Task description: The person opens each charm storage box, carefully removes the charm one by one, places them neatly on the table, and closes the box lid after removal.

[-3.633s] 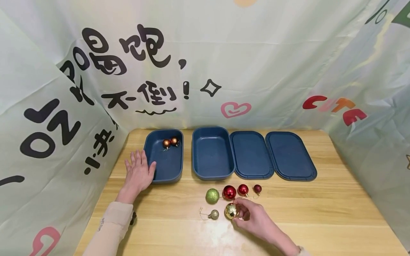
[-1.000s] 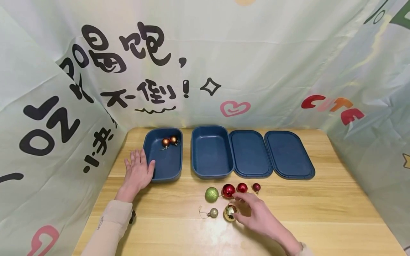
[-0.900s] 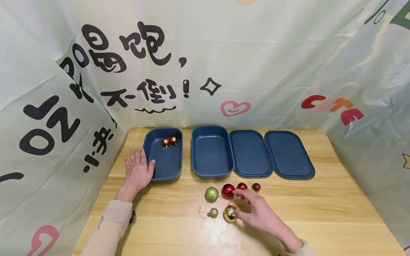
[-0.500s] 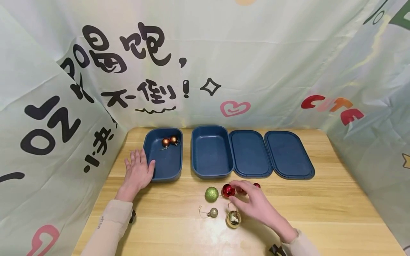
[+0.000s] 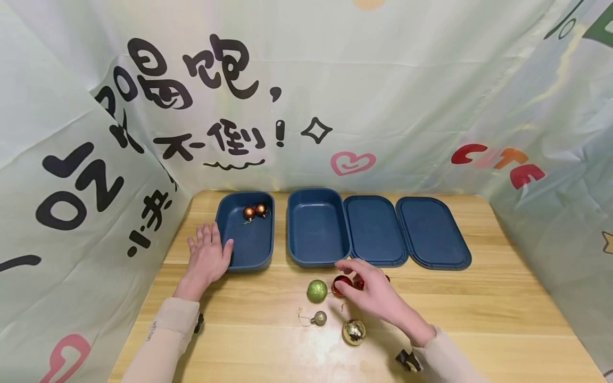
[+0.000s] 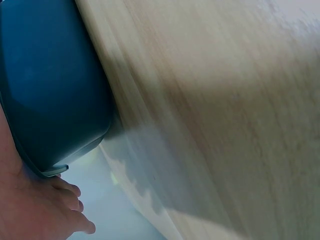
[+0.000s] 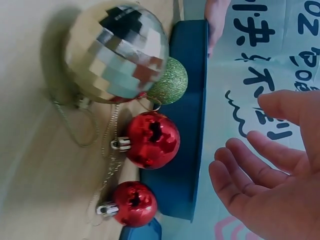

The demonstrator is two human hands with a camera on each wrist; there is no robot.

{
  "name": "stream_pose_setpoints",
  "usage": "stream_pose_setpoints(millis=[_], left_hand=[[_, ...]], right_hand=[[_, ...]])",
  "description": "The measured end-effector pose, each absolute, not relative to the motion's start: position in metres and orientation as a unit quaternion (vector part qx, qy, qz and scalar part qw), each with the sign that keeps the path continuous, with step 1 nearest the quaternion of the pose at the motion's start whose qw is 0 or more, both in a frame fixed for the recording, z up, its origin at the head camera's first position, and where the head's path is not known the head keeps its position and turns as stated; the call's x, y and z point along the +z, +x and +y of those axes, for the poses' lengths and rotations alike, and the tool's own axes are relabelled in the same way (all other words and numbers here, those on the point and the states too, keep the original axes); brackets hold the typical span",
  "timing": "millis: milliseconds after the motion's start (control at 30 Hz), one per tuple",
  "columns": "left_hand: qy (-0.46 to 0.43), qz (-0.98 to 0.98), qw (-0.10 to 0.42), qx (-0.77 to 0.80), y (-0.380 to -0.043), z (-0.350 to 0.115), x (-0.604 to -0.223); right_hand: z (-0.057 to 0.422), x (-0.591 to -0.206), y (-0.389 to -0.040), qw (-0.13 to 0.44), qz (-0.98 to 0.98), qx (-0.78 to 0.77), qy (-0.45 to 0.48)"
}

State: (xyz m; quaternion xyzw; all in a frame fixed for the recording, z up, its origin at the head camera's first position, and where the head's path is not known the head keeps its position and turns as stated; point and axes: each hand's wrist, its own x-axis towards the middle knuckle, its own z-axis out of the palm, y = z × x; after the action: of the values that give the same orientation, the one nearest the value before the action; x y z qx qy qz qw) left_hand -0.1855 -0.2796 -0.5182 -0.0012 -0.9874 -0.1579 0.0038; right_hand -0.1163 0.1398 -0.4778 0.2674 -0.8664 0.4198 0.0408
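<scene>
My left hand (image 5: 207, 258) rests with straight fingers on the near left rim of the left blue box (image 5: 251, 246). Two small copper baubles (image 5: 249, 214) lie in that box. My right hand (image 5: 375, 295) hovers over the red baubles (image 5: 341, 287), fingers loosely bent, holding nothing. In the right wrist view its palm (image 7: 280, 205) is seen apart from two shiny red baubles (image 7: 152, 140). A faceted gold bauble (image 5: 354, 332) lies nearer me, below that hand. To the left are a green glitter bauble (image 5: 317, 291) and a small gold glitter one (image 5: 319, 318).
A second blue box (image 5: 318, 234), with nothing in it, stands right of the first. Two flat blue lids (image 5: 375, 231) lie side by side to its right. Printed cloth (image 5: 392, 106) walls in the wooden table (image 5: 258, 330) at the back and sides.
My right hand has let go of the gold bauble, which has rolled slightly toward me and right. That hand has risen away over the red baubles. My left hand has stayed put.
</scene>
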Motion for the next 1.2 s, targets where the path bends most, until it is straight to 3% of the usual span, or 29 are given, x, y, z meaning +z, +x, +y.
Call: stream_pose_setpoints(millis=[233,767,1200], left_hand=[[0.002,-0.988,-0.002,-0.157,-0.185,-0.280,-0.518],[-0.002,-0.989,0.010,-0.149,-0.186,-0.280,-0.519],[0.002,-0.989,0.016,-0.147,-0.186,-0.280,-0.520]], right_hand=[[0.121,-0.464,-0.138,0.046,-0.861,0.418,0.287],[0.047,-0.448,-0.206,-0.021,-0.842,0.473,0.258],[-0.011,-0.448,-0.234,-0.047,-0.836,0.482,0.257]])
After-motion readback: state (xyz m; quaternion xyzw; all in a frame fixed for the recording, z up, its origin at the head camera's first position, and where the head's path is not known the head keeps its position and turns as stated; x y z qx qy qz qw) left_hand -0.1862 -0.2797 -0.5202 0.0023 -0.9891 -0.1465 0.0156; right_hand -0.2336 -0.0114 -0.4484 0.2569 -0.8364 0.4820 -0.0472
